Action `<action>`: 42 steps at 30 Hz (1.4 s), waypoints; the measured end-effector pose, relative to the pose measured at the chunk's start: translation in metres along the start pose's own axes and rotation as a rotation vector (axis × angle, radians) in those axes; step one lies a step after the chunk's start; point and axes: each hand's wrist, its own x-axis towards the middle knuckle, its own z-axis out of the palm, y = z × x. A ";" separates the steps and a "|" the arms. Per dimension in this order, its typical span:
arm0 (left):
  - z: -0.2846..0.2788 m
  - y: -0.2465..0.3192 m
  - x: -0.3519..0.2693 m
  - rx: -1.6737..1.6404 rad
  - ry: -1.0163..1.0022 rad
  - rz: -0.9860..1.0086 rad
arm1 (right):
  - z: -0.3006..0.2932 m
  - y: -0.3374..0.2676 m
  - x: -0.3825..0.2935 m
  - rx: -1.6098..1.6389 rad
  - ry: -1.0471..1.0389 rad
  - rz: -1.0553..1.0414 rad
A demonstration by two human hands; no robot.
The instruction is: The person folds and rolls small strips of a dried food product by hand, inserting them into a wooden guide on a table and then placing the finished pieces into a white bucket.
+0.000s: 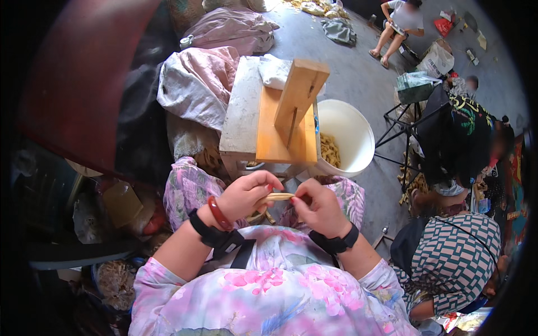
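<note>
My left hand and my right hand meet above my lap. Between them runs a short bundle of pale yellow strips, its material unclear. The left fingers grip one end, while the right thumb and forefinger pinch the other. Just beyond the hands, an orange-brown wooden board lies on a worn stool or small table. From the board rises a thick wooden post, with a thin dark rod or blade beside it. More yellowish pieces show in my lap, partly hidden by my hands.
Right of the stool stands a white bucket holding yellowish pieces. Cloth-covered heaps line the left. A black folding stand is farther right. People sit nearby, one in a checked garment, another far off.
</note>
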 end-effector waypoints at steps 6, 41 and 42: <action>-0.003 0.020 -0.011 -0.394 -0.322 0.077 | -0.016 0.020 0.008 0.617 -0.172 0.250; 0.014 -0.004 0.005 0.378 -0.042 0.050 | -0.023 -0.013 0.002 -0.489 -0.001 -0.578; 0.013 -0.006 0.005 0.339 -0.052 0.055 | -0.023 -0.010 0.001 -0.508 0.015 -0.575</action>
